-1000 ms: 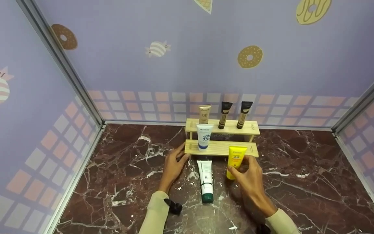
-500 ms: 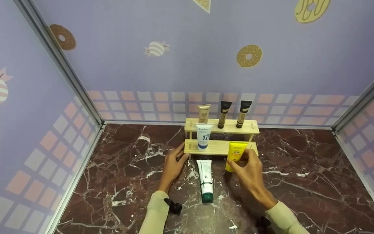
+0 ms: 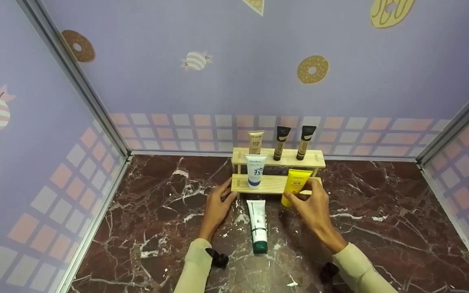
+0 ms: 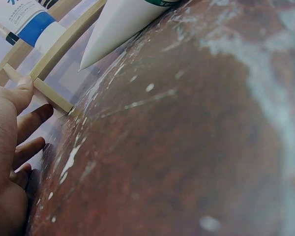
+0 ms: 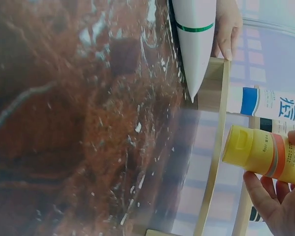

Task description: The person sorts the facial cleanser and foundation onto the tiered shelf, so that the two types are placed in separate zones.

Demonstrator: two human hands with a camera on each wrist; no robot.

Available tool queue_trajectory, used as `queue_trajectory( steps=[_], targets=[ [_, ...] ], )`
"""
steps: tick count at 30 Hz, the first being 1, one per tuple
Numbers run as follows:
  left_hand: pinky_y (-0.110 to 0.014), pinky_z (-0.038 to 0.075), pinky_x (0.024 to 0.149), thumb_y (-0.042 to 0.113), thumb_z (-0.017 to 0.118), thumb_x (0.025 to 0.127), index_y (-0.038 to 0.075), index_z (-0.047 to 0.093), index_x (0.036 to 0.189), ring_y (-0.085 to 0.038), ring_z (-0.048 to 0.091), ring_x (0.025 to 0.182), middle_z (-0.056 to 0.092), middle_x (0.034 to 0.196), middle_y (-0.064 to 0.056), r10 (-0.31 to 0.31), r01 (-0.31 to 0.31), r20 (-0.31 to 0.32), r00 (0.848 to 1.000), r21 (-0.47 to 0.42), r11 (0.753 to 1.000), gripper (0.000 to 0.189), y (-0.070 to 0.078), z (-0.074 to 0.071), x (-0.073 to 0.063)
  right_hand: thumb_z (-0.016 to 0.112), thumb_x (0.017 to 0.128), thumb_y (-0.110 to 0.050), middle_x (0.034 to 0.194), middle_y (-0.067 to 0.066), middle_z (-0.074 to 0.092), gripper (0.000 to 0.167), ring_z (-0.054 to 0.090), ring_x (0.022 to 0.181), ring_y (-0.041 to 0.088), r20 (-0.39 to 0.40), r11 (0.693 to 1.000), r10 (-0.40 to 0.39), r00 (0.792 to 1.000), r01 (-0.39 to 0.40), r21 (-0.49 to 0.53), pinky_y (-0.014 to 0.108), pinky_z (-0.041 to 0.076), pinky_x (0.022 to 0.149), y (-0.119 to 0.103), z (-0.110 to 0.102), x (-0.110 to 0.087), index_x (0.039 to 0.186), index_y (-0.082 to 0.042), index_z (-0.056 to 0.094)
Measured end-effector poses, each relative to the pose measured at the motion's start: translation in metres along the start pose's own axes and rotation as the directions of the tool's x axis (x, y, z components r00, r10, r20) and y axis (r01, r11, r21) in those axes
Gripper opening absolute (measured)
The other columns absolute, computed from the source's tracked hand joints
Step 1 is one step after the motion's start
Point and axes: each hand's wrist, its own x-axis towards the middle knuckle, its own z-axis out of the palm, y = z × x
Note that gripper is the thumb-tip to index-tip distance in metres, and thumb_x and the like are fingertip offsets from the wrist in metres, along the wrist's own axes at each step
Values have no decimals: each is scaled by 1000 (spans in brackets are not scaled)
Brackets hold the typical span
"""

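Note:
My right hand pinches a yellow squeeze tube between thumb and fingers. The tube leans slightly, cap down, overlapping the right part of the lower shelf in the head view; in the right wrist view its yellow cap is close over the shelf edge. At the left end of the two-tier wooden rack, my left hand rests with the thumb on the front corner and the other fingers loosely extended alongside. A white tube with a blue cap stands on the lower shelf's left.
On the upper shelf stand a beige tube and two black-topped tubes. A white tube with a green cap lies on the dark marble table before the rack. Patterned panels enclose the table's back and sides.
The yellow tube in my right hand has moved up and forward, from in front of the rack to over the lower shelf's front edge. My left hand stays put at the rack.

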Motion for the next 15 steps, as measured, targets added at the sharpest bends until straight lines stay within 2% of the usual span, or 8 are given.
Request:
queue_trajectory(
  steps=[8, 15],
  targets=[
    [-51, 57, 109, 17, 77, 105, -1, 57, 158, -37, 74, 125, 64, 144, -30, -14, 15, 16, 1000, -4, 1000, 60, 0, -2, 1, 97, 82, -6, 112, 21, 71, 51, 75, 101, 34, -14, 998, 20, 1000, -21, -53, 37, 68, 79, -7, 3, 13, 120, 6, 65],
    [-48, 58, 108, 18, 77, 105, 0, 57, 158, -35, 74, 125, 64, 146, -30, -21, 21, 7, 1000, -1, 1000, 59, 2, -1, 1, 98, 84, -14, 113, 19, 76, 52, 75, 101, 31, -2, 996, 57, 998, -57, -63, 35, 63, 81, -12, 7, 26, 122, 2, 65]
  ],
)
